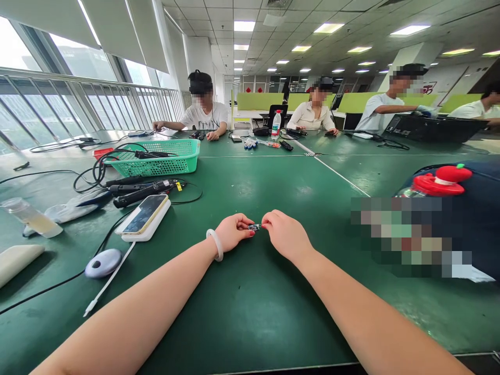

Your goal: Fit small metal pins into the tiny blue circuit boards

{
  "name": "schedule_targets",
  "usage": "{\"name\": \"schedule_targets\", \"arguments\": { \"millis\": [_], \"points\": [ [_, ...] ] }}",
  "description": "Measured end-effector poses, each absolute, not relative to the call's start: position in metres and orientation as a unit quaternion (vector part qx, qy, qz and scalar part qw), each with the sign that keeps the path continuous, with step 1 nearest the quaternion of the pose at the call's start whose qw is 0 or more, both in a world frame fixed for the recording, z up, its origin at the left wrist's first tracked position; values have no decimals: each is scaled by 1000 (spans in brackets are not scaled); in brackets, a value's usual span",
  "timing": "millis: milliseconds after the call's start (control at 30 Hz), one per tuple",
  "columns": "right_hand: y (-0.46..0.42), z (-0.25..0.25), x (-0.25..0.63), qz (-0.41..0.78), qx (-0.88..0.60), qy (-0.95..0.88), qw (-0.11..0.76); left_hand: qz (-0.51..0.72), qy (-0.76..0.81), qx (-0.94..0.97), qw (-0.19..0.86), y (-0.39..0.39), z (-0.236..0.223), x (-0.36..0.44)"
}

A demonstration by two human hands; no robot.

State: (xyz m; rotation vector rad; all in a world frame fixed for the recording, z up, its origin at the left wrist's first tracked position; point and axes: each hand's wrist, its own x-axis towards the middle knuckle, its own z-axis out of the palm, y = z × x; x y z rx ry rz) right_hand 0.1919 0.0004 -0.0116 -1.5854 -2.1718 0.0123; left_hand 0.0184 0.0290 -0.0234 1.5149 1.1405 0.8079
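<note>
A small black-and-white piece, which looks like a tiny circuit board (253,227), is held just above the green table (250,307). My left hand (231,233) pinches its left end between thumb and fingers; a white bangle (215,245) circles that wrist. At the board's right end, my right hand (284,233) has its fingers pressed together in a pinch. Whatever lies between the right fingertips is too small to make out, and I cannot tell whether they touch the board.
To the left lie a phone (146,213) on a white box, a grey-blue round object (103,263), black electric screwdrivers (142,191), gloves (74,208) and cables. Behind them stands a green basket (160,165). A red-lidded bottle (439,183) and dark bag (480,219) are at right. Several people sit opposite.
</note>
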Motion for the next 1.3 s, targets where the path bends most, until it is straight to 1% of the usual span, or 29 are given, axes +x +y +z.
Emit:
{"name": "schedule_targets", "arguments": {
  "millis": [133, 367, 500, 667, 800, 967, 1100, 1200, 1267, 1300],
  "points": [
    [-1, -13, 185, 10, -542, -808, 231, 331, 465, 634, 521, 29, -23, 18],
    [-2, -13, 184, 20, -535, -809, 244, 342, 445, 640, 524, 31, -28, 16],
    [-2, -12, 188, 54, -546, -792, 269, 366, 436, 614, 546, 33, -28, 16],
    [0, -14, 190, 79, -552, -786, 268, 375, 432, 595, 564, 34, -28, 15],
    [0, -15, 186, 72, -548, -789, 268, 371, 441, 587, 569, 30, -22, 16],
    [-4, -12, 176, 32, -525, -807, 268, 406, 418, 504, 637, 14, -12, 22],
    [-3, -16, 169, 10, -510, -823, 251, 427, 417, 473, 648, 9, -15, 27],
    [-1, -20, 168, 28, -500, -829, 248, 411, 439, 493, 628, 16, -21, 21],
    [1, -21, 169, 42, -495, -830, 255, 395, 492, 535, 562, 24, -22, 8],
    [2, -21, 170, 48, -497, -827, 260, 378, 537, 561, 504, 30, -20, -1]
  ]
}}
